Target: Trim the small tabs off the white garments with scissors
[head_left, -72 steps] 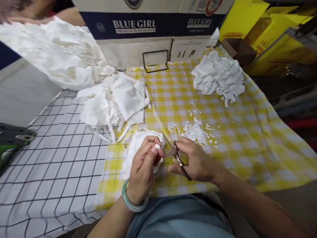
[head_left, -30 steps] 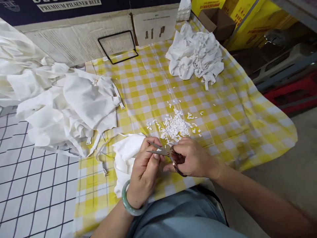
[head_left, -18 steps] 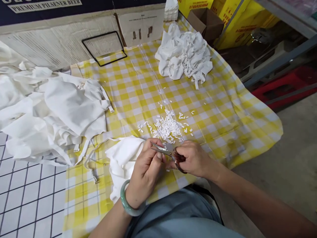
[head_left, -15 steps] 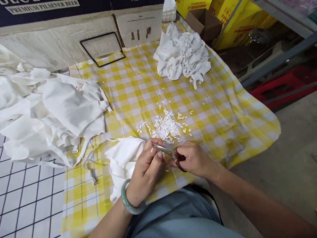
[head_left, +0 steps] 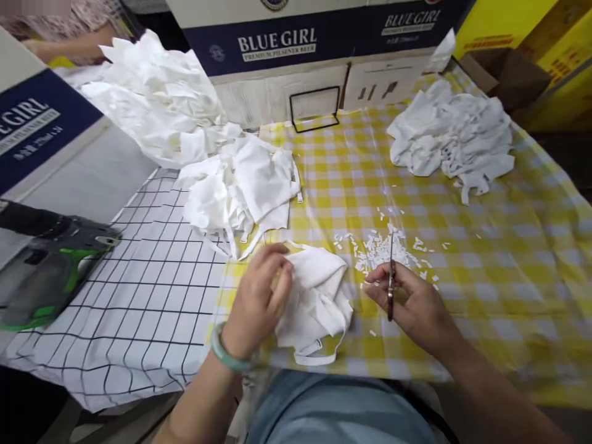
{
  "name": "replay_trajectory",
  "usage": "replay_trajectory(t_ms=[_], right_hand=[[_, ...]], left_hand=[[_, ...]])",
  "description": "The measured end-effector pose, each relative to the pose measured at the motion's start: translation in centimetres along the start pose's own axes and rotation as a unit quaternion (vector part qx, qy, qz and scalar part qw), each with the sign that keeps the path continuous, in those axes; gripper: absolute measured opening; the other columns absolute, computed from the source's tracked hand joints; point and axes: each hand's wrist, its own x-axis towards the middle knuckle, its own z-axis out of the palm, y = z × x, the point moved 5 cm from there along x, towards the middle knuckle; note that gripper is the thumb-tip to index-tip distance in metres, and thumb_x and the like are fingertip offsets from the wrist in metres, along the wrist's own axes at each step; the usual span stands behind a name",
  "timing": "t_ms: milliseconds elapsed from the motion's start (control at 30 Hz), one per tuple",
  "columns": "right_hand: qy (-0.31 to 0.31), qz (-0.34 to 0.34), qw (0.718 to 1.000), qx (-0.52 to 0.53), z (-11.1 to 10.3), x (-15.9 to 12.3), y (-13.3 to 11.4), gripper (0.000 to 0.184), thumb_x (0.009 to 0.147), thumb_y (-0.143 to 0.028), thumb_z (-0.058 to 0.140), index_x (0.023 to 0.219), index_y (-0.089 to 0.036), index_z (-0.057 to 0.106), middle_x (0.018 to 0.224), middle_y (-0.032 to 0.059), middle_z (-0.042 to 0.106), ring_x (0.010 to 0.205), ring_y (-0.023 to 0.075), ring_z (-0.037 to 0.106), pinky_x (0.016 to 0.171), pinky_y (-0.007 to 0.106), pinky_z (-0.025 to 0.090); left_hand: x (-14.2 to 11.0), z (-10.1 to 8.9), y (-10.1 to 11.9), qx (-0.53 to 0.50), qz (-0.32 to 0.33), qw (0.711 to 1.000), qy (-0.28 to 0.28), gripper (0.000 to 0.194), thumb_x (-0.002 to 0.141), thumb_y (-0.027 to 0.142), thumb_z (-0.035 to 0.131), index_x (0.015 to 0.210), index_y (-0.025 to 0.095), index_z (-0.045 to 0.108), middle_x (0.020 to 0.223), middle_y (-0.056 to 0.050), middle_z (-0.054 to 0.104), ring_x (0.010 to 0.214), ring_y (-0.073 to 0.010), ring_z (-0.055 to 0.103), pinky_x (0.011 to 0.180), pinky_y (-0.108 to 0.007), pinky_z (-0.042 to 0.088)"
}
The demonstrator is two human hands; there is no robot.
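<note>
On the checked table (head_left: 490, 302), near its front edge, lay the white cloth piece (head_left: 319, 296), matte, crumpled, its thin strap (head_left: 324, 360) looping toward you. Beside its left edge, your left hand (head_left: 256, 302) was loosely spread; your right hand (head_left: 420, 302) gripped bronze-handled scissors (head_left: 391, 287), tips toward the far edge, by tiny white clippings (head_left: 382, 251).

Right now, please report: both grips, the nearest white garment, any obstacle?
Left grip at the white garment, hold unclear. Right grip holds scissors. Garment crumpled between both grips. Possible nuisance: loose white scraps near the scissors.
</note>
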Motion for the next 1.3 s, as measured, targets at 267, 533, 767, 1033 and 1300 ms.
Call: replay_trajectory(t_ms=[267,533,767,1033,1300], right_hand=[[0.05,-0.038,0.996,0.064,3.4,3.1,-3.4,0.031,0.076,-0.045,0.074,0.089,-0.022,0.057,0.097,0.0066,0.07,0.087,0.0216,0.064,0.081,0.037,0.051],[-0.034,-0.073,0.991,0.105,7.2,5.4,-7.1,0.026,0.074,-0.035,0.074,0.089,-0.022,0.058,0.089,0.0011,0.065,0.084,0.0177,0.062,0.077,0.03,0.048],[0.009,-0.122,0.969,0.213,7.3,6.1,-9.0,0.019,0.073,-0.023,0.064,0.081,-0.022,0.047,0.085,-0.0002,0.058,0.08,0.0151,0.057,0.073,0.027,0.046],[-0.046,-0.176,0.961,0.21,6.8,5.2,-10.6,0.017,0.075,-0.016,0.063,0.083,-0.022,0.05,0.086,-0.0012,0.058,0.081,0.0147,0.058,0.073,0.026,0.046],[-0.05,-0.187,0.943,0.271,5.8,4.5,-10.1,0.025,0.07,-0.002,0.057,0.081,-0.023,0.05,0.085,-0.0025,0.056,0.083,0.0124,0.057,0.075,0.024,0.045]], left_hand=[[5.5,2.5,-4.7,0.067,0.059,0.995,-0.039,0.016,0.083,0.007,0.05,0.078,0.018,0.06,0.087,-0.009,0.06,0.089,-0.0254,0.054,0.083,-0.042,0.045],[1.0,-3.2,-1.4,-0.239,-0.112,0.963,0.044,0.008,0.093,0.026,0.054,0.088,0.019,0.055,0.081,-0.002,0.057,0.066,-0.0124,0.051,0.059,-0.025,0.042],[-3.7,-2.3,-1.8,-0.526,-0.259,0.805,-0.088,0.018,0.085,0.032,0.062,0.093,0.016,0.06,0.091,-0.006,0.062,0.06,-0.0087,0.045,0.054,-0.023,0.035],[-3.1,-1.2,-1.7,-0.497,-0.277,0.82,-0.064,0.026,0.087,0.036,0.065,0.099,0.014,0.068,0.074,0.0,0.053,0.057,-0.006,0.039,0.052,-0.021,0.027],[-3.3,-1.2,-1.9,-0.495,-0.271,0.824,-0.054,0.021,0.089,0.038,0.064,0.09,0.017,0.065,0.063,0.004,0.046,0.056,-0.0064,0.038,0.052,-0.021,0.027]])
